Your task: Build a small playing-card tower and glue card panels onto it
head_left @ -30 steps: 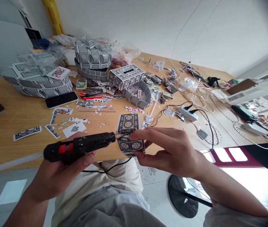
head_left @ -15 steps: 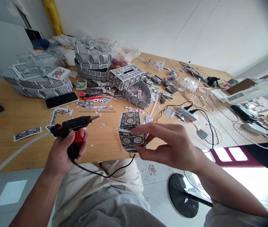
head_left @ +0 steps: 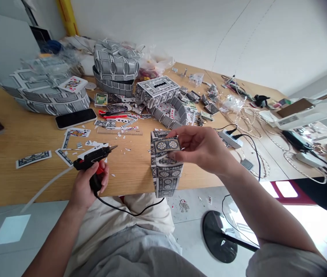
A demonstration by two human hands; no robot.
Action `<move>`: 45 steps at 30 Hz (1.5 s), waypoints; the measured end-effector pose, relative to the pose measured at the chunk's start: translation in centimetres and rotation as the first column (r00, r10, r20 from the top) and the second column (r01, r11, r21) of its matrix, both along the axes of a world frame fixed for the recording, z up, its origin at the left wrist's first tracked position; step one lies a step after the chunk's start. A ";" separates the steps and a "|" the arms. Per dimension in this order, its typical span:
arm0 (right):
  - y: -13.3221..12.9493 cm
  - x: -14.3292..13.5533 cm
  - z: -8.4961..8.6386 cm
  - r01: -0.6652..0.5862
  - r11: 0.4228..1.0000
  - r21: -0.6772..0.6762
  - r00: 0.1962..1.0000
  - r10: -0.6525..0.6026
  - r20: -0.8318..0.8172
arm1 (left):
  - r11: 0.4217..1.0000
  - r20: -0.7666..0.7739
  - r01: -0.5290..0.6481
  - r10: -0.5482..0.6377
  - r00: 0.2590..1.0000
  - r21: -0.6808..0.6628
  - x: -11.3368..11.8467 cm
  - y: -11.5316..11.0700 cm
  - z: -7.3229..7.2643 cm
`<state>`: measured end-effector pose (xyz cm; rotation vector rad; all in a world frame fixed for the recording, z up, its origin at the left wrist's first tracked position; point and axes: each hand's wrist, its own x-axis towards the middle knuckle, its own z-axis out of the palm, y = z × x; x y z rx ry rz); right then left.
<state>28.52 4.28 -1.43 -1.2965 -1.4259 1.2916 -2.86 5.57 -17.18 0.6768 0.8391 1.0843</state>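
My left hand point(head_left: 89, 184) is closed around the handle of a black and red hot glue gun point(head_left: 90, 161). The gun's nozzle points to the right, and a white glue stick point(head_left: 46, 184) trails from its back end. My right hand point(head_left: 196, 148) pinches the upper part of a box made of patterned playing cards point(head_left: 166, 175) between thumb and fingers. The box is upright at the table's front edge; its far side is hidden. Cut card pieces point(head_left: 76, 133) lie on the table behind the gun.
Large grey card-made boxes point(head_left: 47, 96) and a phone point(head_left: 76, 118) are at the left. A slotted card box point(head_left: 157, 90), scraps and a ruler point(head_left: 119, 132) lie mid-table. At the right are a power strip point(head_left: 229, 138) and tangled cords point(head_left: 248, 119). A black round stand base point(head_left: 219, 236) is on the floor.
The card box in my right hand has turned, and more of its tall side shows now. My left hand has moved the glue gun slightly to the right and down.
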 end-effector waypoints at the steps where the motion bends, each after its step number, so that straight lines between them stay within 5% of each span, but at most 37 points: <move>1: 0.5 0.1 -0.2 0.010 1.000 -0.025 0.999 -0.011 -0.035 | 1.000 -0.003 -0.002 0.002 1.000 0.002 0.1 0.0 0.1; 10: 1.1 0.2 -0.1 0.039 0.997 -0.070 0.996 -0.044 -0.074 | 0.994 -0.162 0.058 -0.042 0.986 0.093 0.4 -0.7 -0.9; 45: 0.8 -0.1 0.3 0.057 0.997 -0.054 0.998 -0.058 -0.013 | 0.996 -0.147 0.035 -0.022 0.989 0.083 0.5 -0.6 -0.7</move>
